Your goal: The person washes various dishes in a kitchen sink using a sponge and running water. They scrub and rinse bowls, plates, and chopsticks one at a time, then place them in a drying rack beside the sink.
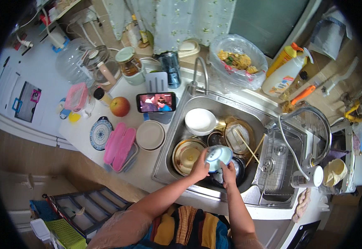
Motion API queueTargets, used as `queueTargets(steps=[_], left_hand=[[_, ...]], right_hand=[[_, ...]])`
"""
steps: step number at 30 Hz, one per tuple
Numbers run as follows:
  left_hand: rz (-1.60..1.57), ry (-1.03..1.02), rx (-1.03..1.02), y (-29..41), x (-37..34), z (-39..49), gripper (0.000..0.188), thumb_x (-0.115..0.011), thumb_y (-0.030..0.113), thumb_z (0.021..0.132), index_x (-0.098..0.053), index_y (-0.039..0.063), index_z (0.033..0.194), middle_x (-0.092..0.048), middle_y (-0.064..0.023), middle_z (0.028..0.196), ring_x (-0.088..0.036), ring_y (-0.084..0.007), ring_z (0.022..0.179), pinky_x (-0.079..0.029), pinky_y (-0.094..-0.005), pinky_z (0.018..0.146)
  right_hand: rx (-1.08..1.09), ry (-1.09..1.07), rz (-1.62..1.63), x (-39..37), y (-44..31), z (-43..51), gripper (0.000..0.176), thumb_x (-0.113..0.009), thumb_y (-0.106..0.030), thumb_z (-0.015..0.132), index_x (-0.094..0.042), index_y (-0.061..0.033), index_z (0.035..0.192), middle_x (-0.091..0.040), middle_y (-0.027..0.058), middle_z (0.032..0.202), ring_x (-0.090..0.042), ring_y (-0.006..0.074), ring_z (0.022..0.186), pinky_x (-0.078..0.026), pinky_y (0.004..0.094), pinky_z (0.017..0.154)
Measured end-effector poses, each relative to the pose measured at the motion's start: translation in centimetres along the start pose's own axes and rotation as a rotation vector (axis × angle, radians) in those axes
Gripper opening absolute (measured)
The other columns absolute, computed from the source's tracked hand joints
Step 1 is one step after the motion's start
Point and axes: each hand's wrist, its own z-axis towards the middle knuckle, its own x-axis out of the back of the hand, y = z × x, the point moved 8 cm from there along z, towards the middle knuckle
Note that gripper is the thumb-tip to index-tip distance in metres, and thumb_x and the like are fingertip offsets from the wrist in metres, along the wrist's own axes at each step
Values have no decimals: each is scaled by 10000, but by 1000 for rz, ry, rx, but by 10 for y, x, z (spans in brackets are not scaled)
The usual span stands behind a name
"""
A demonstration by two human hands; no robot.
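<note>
Over the left basin of a steel double sink point(174, 137), both my hands hold a pale blue bowl with a blue rim, tilted with its foot up point(219, 155). My left hand point(201, 165) grips its left side, and my right hand point(228, 174) its lower right edge. Below it in the basin lie a dark bowl point(239, 169), an amber glass bowl point(187, 155), a white bowl point(200, 121), chopsticks point(247, 143) and other dishes. A curved steel faucet point(203, 70) stands behind the basin.
Left of the sink are a propped phone point(156, 102), an apple point(120, 106), stacked beige plates point(150, 135) and a pink lid point(120, 146). Behind stand a bag-lined bowl of food scraps point(238, 62) and a white spray bottle point(283, 77). The right basin holds a wire rack point(280, 174).
</note>
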Motion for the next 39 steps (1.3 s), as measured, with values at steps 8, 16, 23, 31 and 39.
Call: queueTargets(steps=[8, 16, 23, 31, 39], left_hand=[[321, 124, -184, 93, 69, -26, 546, -515, -47, 706, -413, 86, 1226, -399, -167, 1198, -485, -348, 1043, -428, -398, 846], [677, 497, -138, 107, 239, -39, 316, -491, 169, 844, -460, -49, 1070, -525, -283, 995, -531, -413, 896, -419, -463, 775], [753, 471, 21, 51, 278, -24, 403, -517, 203, 832, -383, -1, 1152, -547, -267, 968, -553, -422, 858, -423, -499, 725], [603, 432, 58, 78, 286, -68, 378, -608, 246, 781, -467, 43, 1067, -567, -187, 910, -583, -337, 771, -454, -425, 654], [984, 697, 136, 51, 370, -123, 572, -741, 400, 593, -534, 99, 1033, -561, -86, 966, -577, -278, 854, -464, -388, 688]], right_hand=[[458, -134, -581, -51, -105, -28, 294, -552, -257, 857, -587, 23, 942, -639, 152, 770, -608, 207, 686, -460, 326, 652], [582, -517, -1057, -227, -158, -51, 313, -491, -304, 815, -551, -44, 980, -617, 211, 841, -586, 389, 803, -445, 480, 736], [513, -592, -1291, -284, -131, -28, 389, -511, -302, 767, -569, 35, 952, -605, 242, 935, -594, 372, 872, -462, 450, 775], [470, -481, -1117, -268, -135, -26, 494, -568, -460, 761, -529, -5, 948, -626, 194, 848, -611, 339, 807, -473, 417, 708], [344, -397, -553, -163, -90, -25, 201, -591, -218, 835, -543, -23, 834, -572, 27, 679, -517, 78, 621, -412, 223, 585]])
